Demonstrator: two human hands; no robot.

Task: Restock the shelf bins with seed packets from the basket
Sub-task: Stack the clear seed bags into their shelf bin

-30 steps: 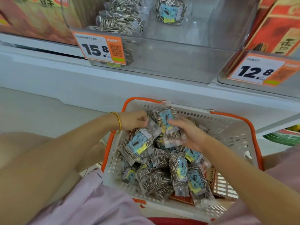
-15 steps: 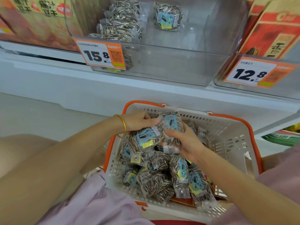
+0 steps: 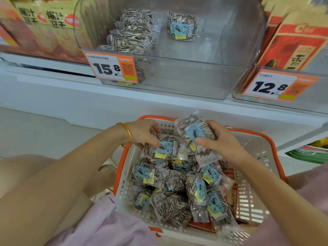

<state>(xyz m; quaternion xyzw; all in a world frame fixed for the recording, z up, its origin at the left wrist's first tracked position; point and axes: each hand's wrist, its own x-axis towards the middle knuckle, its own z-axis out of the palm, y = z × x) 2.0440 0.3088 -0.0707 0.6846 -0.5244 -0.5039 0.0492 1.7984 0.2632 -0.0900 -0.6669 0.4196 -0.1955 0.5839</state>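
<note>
1. While the basket [image 3: 252, 148] by the knees holds a deep heap of seed packets [image 3: 170, 206] over some flat red packs [image 3: 231, 192], restocking is judged far from done.
2. The left hand [image 3: 142, 134], fingers curled, grips a first packet [image 3: 161, 148] just above the heap. The right hand [image 3: 221, 142] pinches a second packet [image 3: 193, 132] between thumb and fingers.
3. Change noted: within the last second both packets have risen out of the heap, and the second now stands level with the basket's far rim. Judgement: picking is finished and the carry to the shelf comes next.
4. Beyond, the clear bin [image 3: 177, 82] behind the price tag [image 3: 111, 67] holds only a small stack [image 3: 131, 36] at its left and one loose packet [image 3: 182, 27] towards the back.
</note>
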